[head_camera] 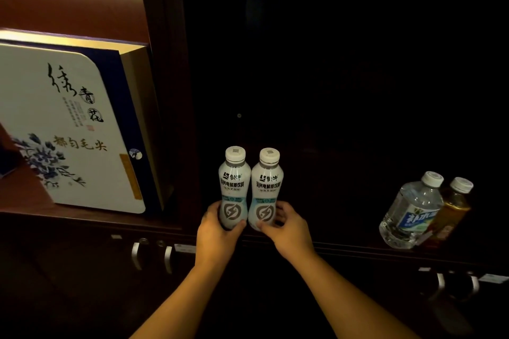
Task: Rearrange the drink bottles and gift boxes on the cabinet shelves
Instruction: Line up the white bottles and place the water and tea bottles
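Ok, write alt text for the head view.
Left hand and right hand each grip a white drink bottle, held side by side at a dark cabinet shelf. A white floral gift box stands left; a water bottle and tea bottle stand right.

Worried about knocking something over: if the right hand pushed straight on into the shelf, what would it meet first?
Probably nothing: the right hand grips a white bottle, and the compartment behind looks free, though too dark to judge depth.
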Tool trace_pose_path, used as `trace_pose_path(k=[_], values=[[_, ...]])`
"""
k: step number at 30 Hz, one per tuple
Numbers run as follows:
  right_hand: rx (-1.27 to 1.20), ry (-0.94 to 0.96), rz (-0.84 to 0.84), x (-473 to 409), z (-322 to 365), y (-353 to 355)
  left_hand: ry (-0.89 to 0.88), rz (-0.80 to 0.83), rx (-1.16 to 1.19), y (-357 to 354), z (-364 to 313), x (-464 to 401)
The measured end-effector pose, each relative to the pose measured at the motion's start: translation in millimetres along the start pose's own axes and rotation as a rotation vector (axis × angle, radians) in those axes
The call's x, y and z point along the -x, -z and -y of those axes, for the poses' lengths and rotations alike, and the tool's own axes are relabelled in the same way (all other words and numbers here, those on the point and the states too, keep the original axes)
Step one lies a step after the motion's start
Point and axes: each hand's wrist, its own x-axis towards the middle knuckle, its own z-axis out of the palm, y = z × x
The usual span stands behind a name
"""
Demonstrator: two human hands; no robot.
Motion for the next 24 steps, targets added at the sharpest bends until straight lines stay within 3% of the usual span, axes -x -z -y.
trace_pose_path(k=[8, 14, 24], values=[[0.063, 0.037, 0.009, 10, -8, 6, 0.024, 0.024, 0.001, 14, -8, 9], [0.199, 0.071, -0.052, 20, -15, 37, -0.04, -0.003, -0.212, 11, -20, 36], [0.357, 0.174, -0.158, 38, -23, 136, -0.284, 0.209, -0.335, -79, -92, 65]])
